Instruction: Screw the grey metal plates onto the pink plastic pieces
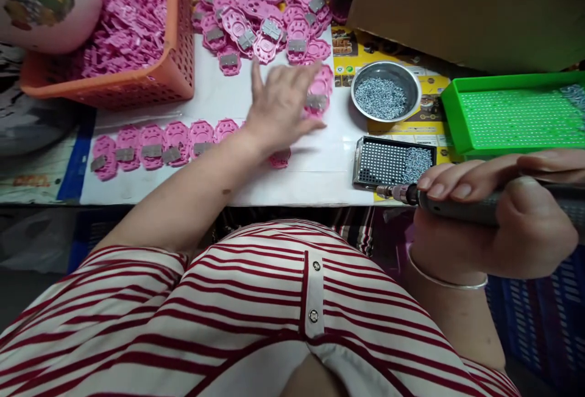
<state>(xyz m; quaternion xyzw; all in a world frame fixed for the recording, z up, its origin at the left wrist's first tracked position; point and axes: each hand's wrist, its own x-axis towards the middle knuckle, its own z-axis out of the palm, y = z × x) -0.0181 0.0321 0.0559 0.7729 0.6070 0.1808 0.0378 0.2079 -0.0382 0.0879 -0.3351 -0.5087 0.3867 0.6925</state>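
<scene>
On our papered table (338, 171), between basket (137, 87) and tray (453, 115), our left hand (278, 101) splays around a pink piece (319, 84); our right hand (496, 241) grips a driver (461, 209).

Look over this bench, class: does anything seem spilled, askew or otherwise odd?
Slightly askew: in the row of pink parts, the leftmost grey plate tilts, while the second grey plate lies nearly level, so the row looks uneven. I see no clear spill or damage.

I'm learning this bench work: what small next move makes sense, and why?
Probably draw the grey-plated pink plastic piece toward the row of similar pink pieces: it lies outside that row, with the left hand spread right beside it.
</scene>
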